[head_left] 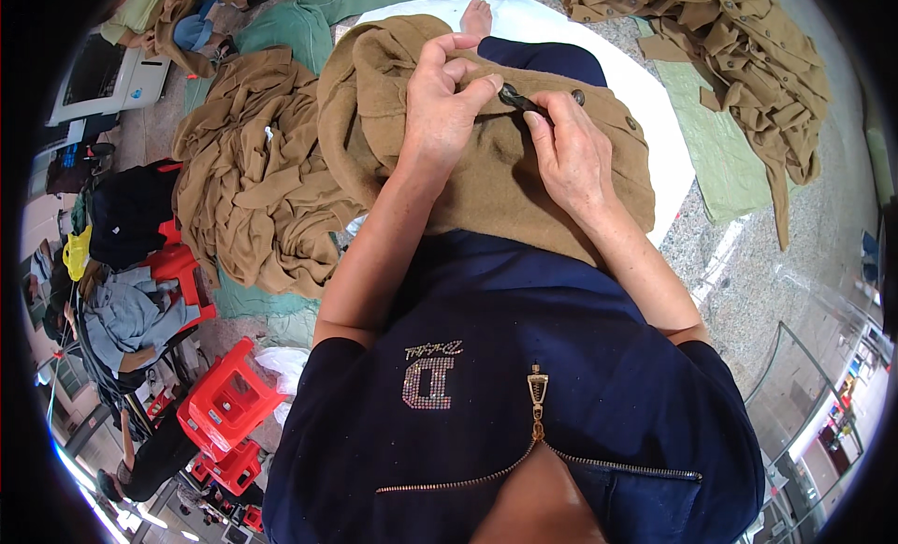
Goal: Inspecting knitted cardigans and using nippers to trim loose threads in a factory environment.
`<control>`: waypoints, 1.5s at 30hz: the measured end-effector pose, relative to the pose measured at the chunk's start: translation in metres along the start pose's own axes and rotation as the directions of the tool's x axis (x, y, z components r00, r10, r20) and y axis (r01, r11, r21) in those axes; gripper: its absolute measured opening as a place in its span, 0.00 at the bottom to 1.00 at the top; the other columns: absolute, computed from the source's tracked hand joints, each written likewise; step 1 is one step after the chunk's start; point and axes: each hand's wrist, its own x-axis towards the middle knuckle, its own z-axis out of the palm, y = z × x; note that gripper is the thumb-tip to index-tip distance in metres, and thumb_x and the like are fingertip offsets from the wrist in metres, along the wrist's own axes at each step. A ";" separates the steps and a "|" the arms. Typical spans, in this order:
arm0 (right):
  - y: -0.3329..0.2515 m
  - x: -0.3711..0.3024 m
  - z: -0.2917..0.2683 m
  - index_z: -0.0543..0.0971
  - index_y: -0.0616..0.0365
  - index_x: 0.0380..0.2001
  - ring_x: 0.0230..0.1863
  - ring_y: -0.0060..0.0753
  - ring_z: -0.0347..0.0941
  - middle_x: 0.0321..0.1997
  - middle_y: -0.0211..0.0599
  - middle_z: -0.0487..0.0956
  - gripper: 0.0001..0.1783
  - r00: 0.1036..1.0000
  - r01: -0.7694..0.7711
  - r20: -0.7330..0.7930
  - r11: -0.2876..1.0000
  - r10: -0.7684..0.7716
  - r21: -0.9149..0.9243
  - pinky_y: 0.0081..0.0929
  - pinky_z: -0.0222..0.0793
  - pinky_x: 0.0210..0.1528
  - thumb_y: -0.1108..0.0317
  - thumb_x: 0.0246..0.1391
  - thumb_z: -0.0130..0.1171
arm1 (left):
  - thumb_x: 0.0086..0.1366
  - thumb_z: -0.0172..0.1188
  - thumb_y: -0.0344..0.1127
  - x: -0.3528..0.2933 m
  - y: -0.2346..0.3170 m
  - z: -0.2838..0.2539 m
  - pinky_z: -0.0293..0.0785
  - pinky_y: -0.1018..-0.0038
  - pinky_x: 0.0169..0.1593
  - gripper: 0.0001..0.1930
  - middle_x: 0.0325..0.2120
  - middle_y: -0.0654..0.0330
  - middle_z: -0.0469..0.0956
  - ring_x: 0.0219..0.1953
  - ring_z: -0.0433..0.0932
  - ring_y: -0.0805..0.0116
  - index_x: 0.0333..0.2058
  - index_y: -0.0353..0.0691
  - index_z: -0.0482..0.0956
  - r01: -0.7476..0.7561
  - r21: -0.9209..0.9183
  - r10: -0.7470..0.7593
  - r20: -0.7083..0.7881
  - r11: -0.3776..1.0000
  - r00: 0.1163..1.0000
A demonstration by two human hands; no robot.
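Note:
A brown coat (524, 184) with dark round buttons lies across my lap. My right hand (575, 156) is closed round a small black tool (531, 104), its tip at the coat's edge beside a dark button (508, 93). Its working end is too small to make out. Just left of that tip is my left hand (440, 114), with thumb and fingers drawn together over the coat. Whatever those fingers pinch is hidden. Another button (630, 123) shows on the coat to the right of my right hand.
Brown garments (267, 170) lie heaped at the left, and more buttoned ones (739, 58) at the far right. Under my leg is a white sheet (669, 170). Red plastic stools (229, 399) stand at the lower left. Another person's hand (140, 41) shows at the far left.

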 end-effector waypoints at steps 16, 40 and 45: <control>0.084 0.038 -0.047 0.74 0.60 0.44 0.46 0.28 0.73 0.42 0.35 0.77 0.14 0.958 -0.207 0.268 0.891 0.100 0.405 0.23 0.69 0.50 0.72 0.52 0.55 | 0.54 0.53 0.19 -0.002 0.025 -0.029 0.68 0.83 0.40 0.24 0.30 0.64 0.72 0.34 0.71 0.78 0.52 0.32 0.67 -0.065 -0.109 0.072 0.059 0.992 0.996; -0.032 0.035 0.033 0.74 0.54 0.36 0.44 0.42 0.71 0.41 0.34 0.74 0.17 0.874 0.487 -0.179 0.807 -0.452 0.335 0.34 0.71 0.38 0.79 0.37 0.61 | 0.55 0.52 0.19 -0.017 0.038 -0.067 0.67 0.85 0.42 0.25 0.33 0.62 0.74 0.36 0.73 0.78 0.54 0.30 0.65 -0.089 -0.114 0.106 0.156 0.990 0.982; -0.030 0.047 0.048 0.75 0.56 0.34 0.41 0.42 0.73 0.37 0.34 0.75 0.13 0.841 0.542 -0.231 0.763 -0.490 0.352 0.33 0.70 0.41 0.78 0.41 0.59 | 0.60 0.53 0.21 -0.029 0.032 -0.072 0.66 0.83 0.46 0.22 0.36 0.62 0.74 0.40 0.72 0.77 0.55 0.30 0.65 -0.082 -0.173 0.097 0.077 0.981 0.992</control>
